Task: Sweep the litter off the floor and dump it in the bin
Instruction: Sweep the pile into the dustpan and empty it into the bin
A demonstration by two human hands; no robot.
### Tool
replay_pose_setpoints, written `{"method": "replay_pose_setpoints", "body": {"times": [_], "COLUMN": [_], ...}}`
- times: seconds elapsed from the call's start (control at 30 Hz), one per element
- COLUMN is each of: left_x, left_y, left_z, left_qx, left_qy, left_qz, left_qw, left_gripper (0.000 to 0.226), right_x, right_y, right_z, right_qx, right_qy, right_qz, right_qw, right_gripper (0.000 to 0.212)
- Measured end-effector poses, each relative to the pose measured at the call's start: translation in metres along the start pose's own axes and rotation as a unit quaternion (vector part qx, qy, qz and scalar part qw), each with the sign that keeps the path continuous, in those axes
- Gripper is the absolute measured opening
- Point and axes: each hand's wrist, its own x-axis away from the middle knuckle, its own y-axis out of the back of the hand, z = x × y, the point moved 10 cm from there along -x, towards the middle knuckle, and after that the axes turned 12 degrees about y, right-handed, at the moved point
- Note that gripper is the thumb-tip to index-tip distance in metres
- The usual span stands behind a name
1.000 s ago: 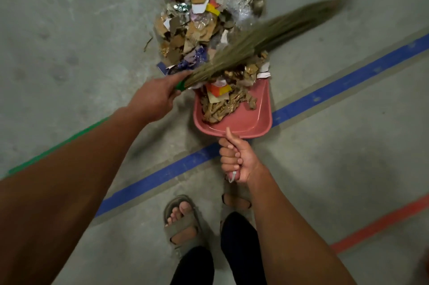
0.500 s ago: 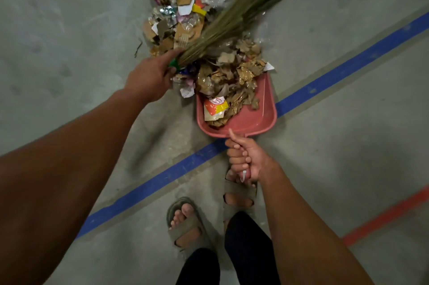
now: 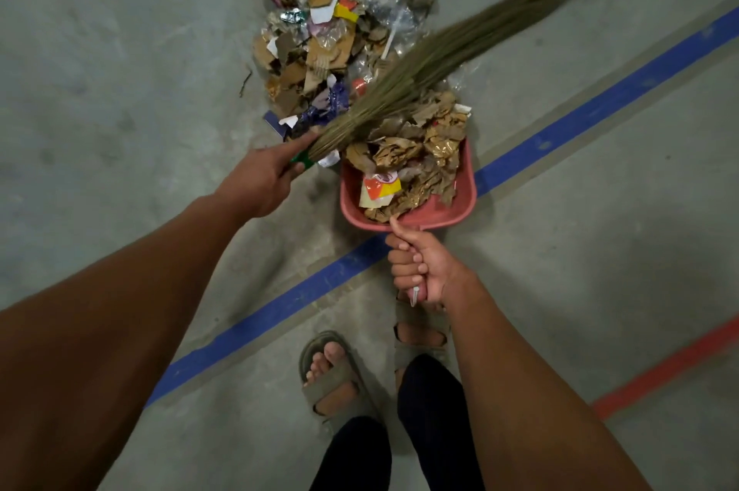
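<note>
Right hand [image 3: 420, 270] clenched round handle of pink dustpan [image 3: 466, 186], pan on floor across blue tape line [image 3: 600, 110], part-filled with scraps. Left hand [image 3: 264, 178] grasps green base of grass broom [image 3: 432, 58], bristles over litter pile [image 3: 340, 22] beyond pan mouth.

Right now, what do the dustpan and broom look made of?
Dustpan: likely molded plastic, going by its smooth pink, slightly glossy one-piece wall. Broom: a bundle of dry grass or plant fibres, tan and thin-stranded, with a green band, probably plastic, at the grip.
</note>
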Motion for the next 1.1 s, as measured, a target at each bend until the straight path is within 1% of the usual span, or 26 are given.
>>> {"method": "replay_pose_setpoints", "body": {"times": [0.1, 0.23, 0.4, 0.53, 0.73, 0.83, 0.93, 1.1], "left_x": [0.009, 0.039, 0.099, 0.16, 0.252, 0.292, 0.33, 0.379], "left_y": [-0.013, -0.022, -0.019, -0.002, 0.05, 0.083, 0.11, 0.127], "left_z": [-0.013, -0.033, -0.062, -0.093, -0.158, -0.193, -0.229, -0.271], "left_qx": [-0.003, -0.051, -0.09, -0.123, -0.124, -0.127, -0.13, -0.142], "left_qy": [-0.012, -0.066, -0.091, -0.084, -0.088, -0.09, -0.104, -0.13], "left_qz": [0.017, 0.015, 0.019, 0.021, 0.016, 0.007, 0.0, -0.02], "left_qw": [1.0, 0.996, 0.992, 0.989, 0.988, 0.988, 0.986, 0.981], "left_gripper": [0.059, 0.067, 0.071, 0.075, 0.072, 0.071, 0.074, 0.075], "right_x": [0.0, 0.011, 0.055, 0.119, 0.228, 0.282, 0.334, 0.395], "right_y": [0.001, -0.015, -0.035, -0.052, -0.109, -0.138, -0.159, -0.17], "right_z": [0.0, 0.002, -0.008, -0.014, -0.002, 0.004, 0.011, 0.006], "right_qx": [0.016, 0.008, 0.03, 0.045, 0.055, 0.047, 0.049, 0.055], "right_qy": [-0.001, -0.005, -0.012, -0.028, -0.039, -0.039, -0.024, 0.012], "right_qz": [0.001, 0.025, 0.027, 0.003, 0.015, 0.023, 0.03, 0.05], "right_qw": [1.0, 1.0, 0.999, 0.999, 0.998, 0.998, 0.998, 0.997], "right_gripper": [0.045, 0.046, 0.047, 0.047, 0.035, 0.04, 0.043, 0.045]}}
